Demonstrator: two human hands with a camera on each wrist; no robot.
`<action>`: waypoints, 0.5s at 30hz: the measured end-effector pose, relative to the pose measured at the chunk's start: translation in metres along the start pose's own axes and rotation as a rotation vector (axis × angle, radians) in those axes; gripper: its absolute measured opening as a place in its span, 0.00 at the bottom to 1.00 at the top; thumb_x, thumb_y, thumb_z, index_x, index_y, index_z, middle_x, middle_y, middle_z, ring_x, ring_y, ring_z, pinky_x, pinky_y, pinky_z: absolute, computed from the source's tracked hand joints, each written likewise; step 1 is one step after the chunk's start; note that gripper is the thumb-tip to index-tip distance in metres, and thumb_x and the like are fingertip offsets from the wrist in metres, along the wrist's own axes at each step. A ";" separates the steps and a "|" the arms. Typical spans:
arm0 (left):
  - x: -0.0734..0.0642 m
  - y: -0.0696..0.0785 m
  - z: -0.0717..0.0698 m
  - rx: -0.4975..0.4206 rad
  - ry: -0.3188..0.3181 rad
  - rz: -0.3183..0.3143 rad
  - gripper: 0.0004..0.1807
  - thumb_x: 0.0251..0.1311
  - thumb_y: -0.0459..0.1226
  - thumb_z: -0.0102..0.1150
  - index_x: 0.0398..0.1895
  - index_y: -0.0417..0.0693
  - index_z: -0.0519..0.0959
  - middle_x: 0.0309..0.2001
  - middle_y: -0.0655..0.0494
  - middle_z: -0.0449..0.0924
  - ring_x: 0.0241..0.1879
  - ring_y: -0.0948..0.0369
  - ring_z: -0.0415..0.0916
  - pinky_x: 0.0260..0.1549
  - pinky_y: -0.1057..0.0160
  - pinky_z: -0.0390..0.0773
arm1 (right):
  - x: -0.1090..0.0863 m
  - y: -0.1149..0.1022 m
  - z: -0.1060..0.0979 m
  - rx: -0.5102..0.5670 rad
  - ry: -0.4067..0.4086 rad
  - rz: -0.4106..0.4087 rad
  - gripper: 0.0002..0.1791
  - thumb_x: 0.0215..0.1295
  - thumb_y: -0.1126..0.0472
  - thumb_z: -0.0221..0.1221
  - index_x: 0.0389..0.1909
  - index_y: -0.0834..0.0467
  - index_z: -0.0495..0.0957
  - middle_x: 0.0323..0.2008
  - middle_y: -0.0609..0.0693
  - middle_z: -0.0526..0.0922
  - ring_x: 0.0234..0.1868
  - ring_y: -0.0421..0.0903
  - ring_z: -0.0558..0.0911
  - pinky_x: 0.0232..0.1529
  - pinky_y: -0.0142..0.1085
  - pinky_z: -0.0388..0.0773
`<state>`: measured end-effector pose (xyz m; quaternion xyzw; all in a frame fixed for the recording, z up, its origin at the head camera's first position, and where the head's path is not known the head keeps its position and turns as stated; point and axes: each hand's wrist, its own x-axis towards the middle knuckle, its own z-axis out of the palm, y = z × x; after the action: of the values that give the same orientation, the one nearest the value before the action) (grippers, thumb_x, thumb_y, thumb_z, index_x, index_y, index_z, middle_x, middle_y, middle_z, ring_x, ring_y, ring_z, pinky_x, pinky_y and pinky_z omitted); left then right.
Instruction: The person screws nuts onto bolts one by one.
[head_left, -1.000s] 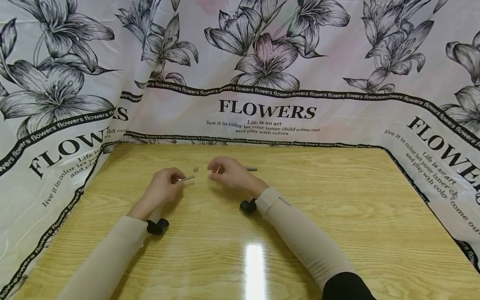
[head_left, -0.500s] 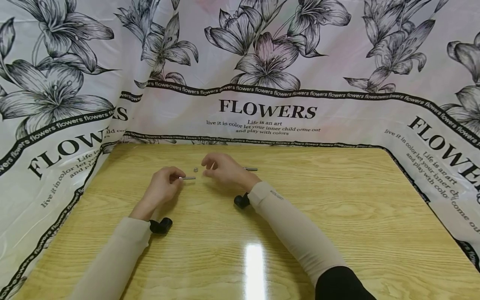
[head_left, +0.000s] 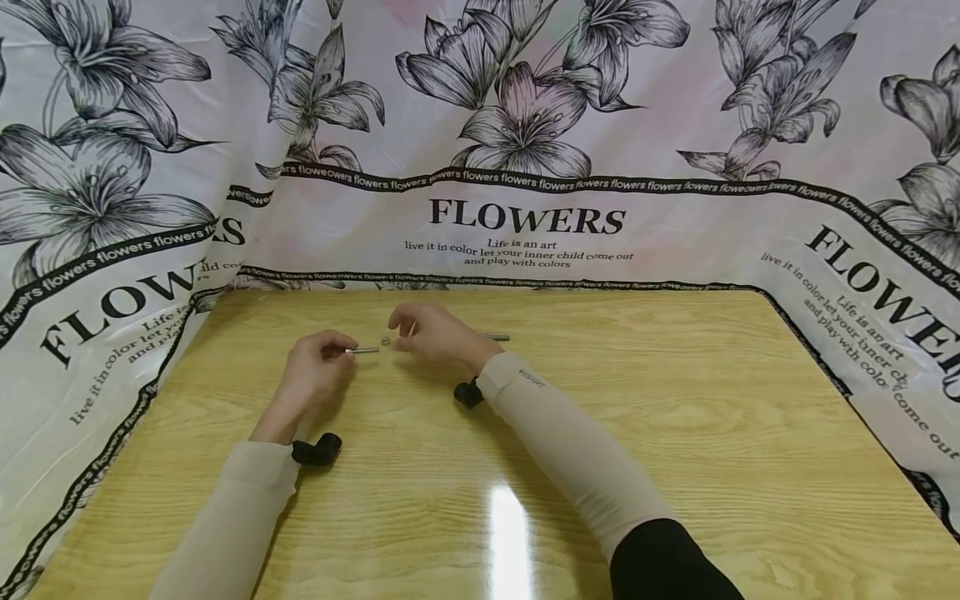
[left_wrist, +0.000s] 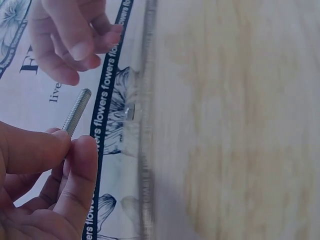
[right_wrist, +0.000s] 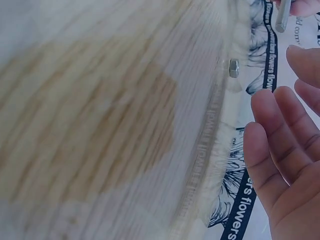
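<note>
Currently, the left hand (head_left: 313, 363) pinches a threaded rod (left_wrist: 77, 111); the right hand (head_left: 442, 337), fingers loosely bent and holding nothing, hovers near a hex nut (right_wrist: 234, 68) on the tabletop (head_left: 637, 392), with a second metal rod (head_left: 499, 337) lying farther right.

Your left hand (head_left: 310, 367) pinches a rod (head_left: 366, 350) by one end, the other end pointing toward your right hand (head_left: 440, 336), whose fingers are loosely bent. A nut (head_left: 386, 341) shows just past the rod's tip, between your hands. A second rod (head_left: 499, 337) lies beyond your right wrist, partly hidden. The table (head_left: 675, 417) is wood-grained; flowered cloth (head_left: 525, 187) rises behind it and at both sides.
</note>
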<state>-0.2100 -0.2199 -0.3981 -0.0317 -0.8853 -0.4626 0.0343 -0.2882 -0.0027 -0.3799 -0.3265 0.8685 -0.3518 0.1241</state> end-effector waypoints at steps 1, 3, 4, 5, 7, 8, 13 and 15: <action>0.000 -0.001 -0.001 -0.007 0.006 -0.003 0.11 0.65 0.30 0.52 0.47 0.37 0.79 0.41 0.42 0.80 0.39 0.51 0.78 0.40 0.56 0.75 | 0.001 0.000 0.001 0.000 -0.002 0.002 0.17 0.66 0.57 0.61 0.54 0.57 0.75 0.39 0.45 0.76 0.40 0.42 0.77 0.41 0.36 0.75; -0.001 -0.002 -0.003 -0.014 0.010 -0.011 0.11 0.65 0.31 0.52 0.47 0.37 0.79 0.40 0.43 0.79 0.39 0.52 0.78 0.39 0.58 0.75 | 0.004 0.000 0.002 -0.001 -0.004 0.001 0.17 0.65 0.58 0.61 0.53 0.57 0.75 0.39 0.45 0.77 0.40 0.42 0.77 0.41 0.36 0.75; -0.001 -0.003 -0.004 -0.017 0.012 -0.014 0.11 0.65 0.30 0.52 0.47 0.37 0.79 0.40 0.43 0.79 0.39 0.52 0.77 0.39 0.58 0.75 | 0.005 0.000 0.003 -0.006 -0.006 -0.002 0.16 0.65 0.59 0.61 0.53 0.57 0.75 0.38 0.46 0.77 0.40 0.42 0.77 0.41 0.35 0.75; -0.001 -0.003 -0.005 -0.020 0.011 -0.017 0.11 0.65 0.30 0.52 0.47 0.37 0.79 0.40 0.42 0.79 0.39 0.52 0.77 0.39 0.58 0.75 | 0.007 0.001 0.004 -0.013 -0.009 -0.004 0.16 0.65 0.59 0.61 0.52 0.57 0.75 0.38 0.46 0.77 0.40 0.42 0.77 0.41 0.35 0.75; -0.002 -0.003 -0.008 -0.029 0.010 -0.024 0.11 0.65 0.30 0.51 0.47 0.37 0.78 0.41 0.42 0.79 0.39 0.52 0.77 0.38 0.59 0.75 | 0.009 0.001 0.006 -0.025 -0.019 -0.009 0.16 0.65 0.60 0.61 0.53 0.58 0.75 0.38 0.46 0.77 0.40 0.42 0.77 0.41 0.34 0.74; -0.002 -0.003 -0.009 -0.033 0.010 -0.026 0.11 0.66 0.30 0.51 0.48 0.37 0.78 0.41 0.42 0.79 0.39 0.52 0.77 0.38 0.60 0.75 | 0.011 0.001 0.007 -0.033 -0.024 -0.011 0.16 0.65 0.60 0.61 0.53 0.57 0.75 0.38 0.46 0.77 0.40 0.42 0.77 0.42 0.34 0.74; -0.001 -0.003 -0.011 -0.039 0.013 -0.020 0.11 0.65 0.30 0.51 0.48 0.35 0.78 0.41 0.42 0.78 0.39 0.50 0.77 0.36 0.63 0.76 | 0.017 0.004 0.009 -0.070 -0.047 0.000 0.17 0.65 0.58 0.61 0.53 0.55 0.75 0.39 0.45 0.77 0.40 0.41 0.77 0.43 0.34 0.74; -0.001 -0.003 -0.011 -0.034 0.011 -0.019 0.11 0.65 0.30 0.52 0.48 0.35 0.78 0.41 0.42 0.78 0.39 0.51 0.77 0.36 0.63 0.76 | 0.020 0.004 0.009 -0.084 -0.059 0.008 0.17 0.65 0.58 0.61 0.53 0.55 0.75 0.40 0.45 0.78 0.41 0.41 0.77 0.44 0.35 0.74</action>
<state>-0.2094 -0.2308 -0.3944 -0.0214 -0.8775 -0.4779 0.0345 -0.3011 -0.0181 -0.3892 -0.3382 0.8798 -0.3047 0.1371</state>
